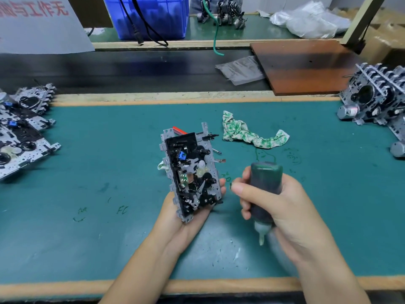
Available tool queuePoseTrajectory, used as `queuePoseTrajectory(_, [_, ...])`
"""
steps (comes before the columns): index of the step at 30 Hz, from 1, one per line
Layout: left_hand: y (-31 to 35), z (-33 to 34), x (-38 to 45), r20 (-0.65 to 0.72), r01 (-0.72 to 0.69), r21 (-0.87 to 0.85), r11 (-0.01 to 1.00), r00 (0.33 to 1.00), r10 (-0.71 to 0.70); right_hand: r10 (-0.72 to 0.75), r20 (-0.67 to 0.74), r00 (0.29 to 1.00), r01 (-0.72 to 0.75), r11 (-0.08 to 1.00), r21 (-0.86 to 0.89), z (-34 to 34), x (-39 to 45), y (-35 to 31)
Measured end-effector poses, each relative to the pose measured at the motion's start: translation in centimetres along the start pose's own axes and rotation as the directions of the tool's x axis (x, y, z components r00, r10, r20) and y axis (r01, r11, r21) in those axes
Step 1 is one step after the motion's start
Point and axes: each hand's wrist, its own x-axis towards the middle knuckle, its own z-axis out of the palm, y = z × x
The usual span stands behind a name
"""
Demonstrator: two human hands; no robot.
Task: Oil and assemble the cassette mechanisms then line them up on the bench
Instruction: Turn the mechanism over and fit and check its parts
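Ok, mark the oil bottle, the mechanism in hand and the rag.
oil bottle [265, 185], head view, on the dark green body above the gripping fingers.
cassette mechanism [190, 170], head view, on the black centre of its face.
rag [241, 132], head view, on the crumpled green-and-white cloth on the mat.

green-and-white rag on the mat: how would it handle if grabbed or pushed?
The crumpled green-and-white cloth rag looks floppy: it lies in folds on the green bench mat, so it would likely drape and bunch, not slide whole. Probably light. Green stains suggest it may be oily.
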Motion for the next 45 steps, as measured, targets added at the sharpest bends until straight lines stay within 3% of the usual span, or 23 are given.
queuePoseTrajectory(3, [0.0, 0.1, -0.1, -0.049, 0.025, -0.051, 0.998, 0.998, -0.028, -0.192, -0.126, 0.973, 0.133, 0.918, -0.374, -1.8, 0.8, -1.9])
queuePoseTrajectory(6, [0.1, 0.2, -0.3, -0.072, 0.036, -0.004, 0.999, 0.997, -0.036, -0.374, -0.137, 0.917, 0.096, 0.541, -0.836, -4.1, 2.9, -3.5])
queuePoseTrajectory(8, [0.1, 0.1, -0.4, -0.067, 0.045, 0.022, 0.999, 0.997, -0.043, -0.314, -0.099, 0.944, 0.023, 0.361, -0.932, -5.0, 4.3, -4.0])
queuePoseTrajectory(10, [0.1, 0.0, -0.4, -0.056, 0.047, 0.043, 0.998, 0.997, -0.045, -0.239, -0.105, 0.965, -0.028, 0.306, -0.952, -5.8, 5.6, -3.9])
queuePoseTrajectory(14, [0.0, 0.1, -0.3, -0.068, 0.032, 0.055, 0.998, 0.997, -0.028, -0.163, -0.113, 0.98, -0.067, 0.267, -0.961, -7.1, 7.2, -3.5])
queuePoseTrajectory(20, [0.1, 0.6, -0.7, -0.067, 0.031, 0.092, 0.995, 0.997, -0.025, -0.145, -0.159, 0.977, -0.097, 0.363, -0.927, -8.2, 7.9, -2.9])
queuePoseTrajectory(26, [0.3, 0.9, -0.8, -0.128, 0.045, 0.07, 0.997, 0.991, -0.036, -0.011, -0.179, 0.984, -0.166, 0.316, -0.934, -8.8, 8.6, -2.4])
queuePoseTrajectory(29, [0.4, 1.0, -0.9, -0.137, 0.051, 0.067, 0.996, 0.99, -0.041, -0.049, -0.154, 0.987, -0.14, 0.213, -0.967, -9.0, 8.8, -2.5])
queuePoseTrajectory(33, [0.4, 1.2, -0.9, -0.148, 0.064, 0.077, 0.995, 0.988, -0.052, -0.101, -0.12, 0.988, -0.104, 0.153, -0.983, -9.5, 8.7, -2.7])
queuePoseTrajectory(41, [0.5, 1.3, -1.0, -0.167, 0.076, 0.065, 0.995, 0.984, -0.064, -0.212, -0.069, 0.975, -0.01, 0.266, -0.964, -10.5, 10.5, -3.7])
queuePoseTrajectory(45, [0.5, 1.5, -1.0, -0.172, 0.071, 0.069, 0.995, 0.983, -0.058, -0.155, -0.015, 0.988, 0.007, 0.142, -0.99, -10.3, 12.0, -3.8])
